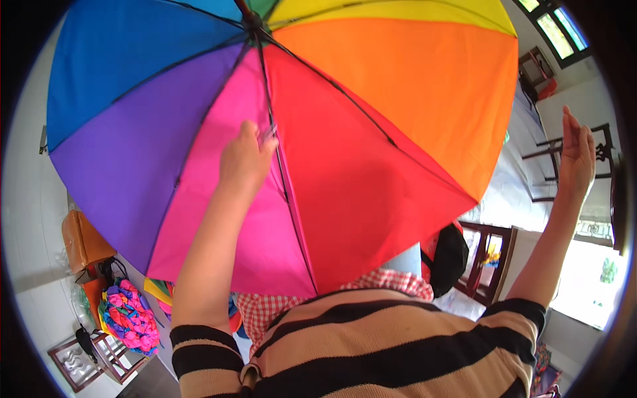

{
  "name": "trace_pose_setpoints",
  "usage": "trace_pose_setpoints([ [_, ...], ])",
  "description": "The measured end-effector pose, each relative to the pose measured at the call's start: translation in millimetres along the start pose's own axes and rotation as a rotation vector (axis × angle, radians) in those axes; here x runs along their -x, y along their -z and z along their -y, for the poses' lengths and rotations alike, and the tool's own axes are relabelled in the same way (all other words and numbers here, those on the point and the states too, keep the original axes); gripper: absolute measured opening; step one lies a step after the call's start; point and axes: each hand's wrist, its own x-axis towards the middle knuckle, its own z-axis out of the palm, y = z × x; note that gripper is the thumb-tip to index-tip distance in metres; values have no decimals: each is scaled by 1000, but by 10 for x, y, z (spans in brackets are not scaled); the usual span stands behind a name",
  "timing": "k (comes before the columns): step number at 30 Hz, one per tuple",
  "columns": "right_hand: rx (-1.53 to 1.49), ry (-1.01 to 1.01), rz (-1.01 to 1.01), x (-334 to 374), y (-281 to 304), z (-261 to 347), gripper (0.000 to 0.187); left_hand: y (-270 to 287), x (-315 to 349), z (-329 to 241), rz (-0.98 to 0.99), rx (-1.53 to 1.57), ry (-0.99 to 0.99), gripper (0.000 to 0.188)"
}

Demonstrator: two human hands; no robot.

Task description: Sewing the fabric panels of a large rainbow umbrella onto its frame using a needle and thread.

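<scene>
A large open rainbow-coloured umbrella (pixel 352 132) fills the space in front of me, its inner side with dark ribs facing me. My left hand (pixel 247 159) is closed at the rib (pixel 282 169) between the pink and red panels, fingertips pinched on it. A small pale glint shows at those fingertips; I cannot make out what it is. Raised far out to the right, away from the umbrella, is my right hand (pixel 578 156). Its fingers are drawn together, and anything between them is too small to see.
Bunched colourful fabric (pixel 129 315) and an orange-brown bag (pixel 86 239) lie at the left. A dark wooden chair (pixel 577 156) stands behind my right hand. Red-and-white checked cloth (pixel 272 308) covers my lap. A black bag (pixel 450 259) is beyond the umbrella's lower right edge.
</scene>
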Motion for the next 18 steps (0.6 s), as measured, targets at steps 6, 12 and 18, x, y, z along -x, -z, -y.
trace_pose_setpoints([
  [6,385,-295,435,1164,-1565,-625,12,-545,828,-125,283,-176,288,32],
  [12,207,-504,886,2481,-2530,-1407,3,-735,888,-118,149,-79,332,29],
  [18,562,-134,926,2718,-2843,-1606,10,-627,1117,-4,47,936,621,19],
])
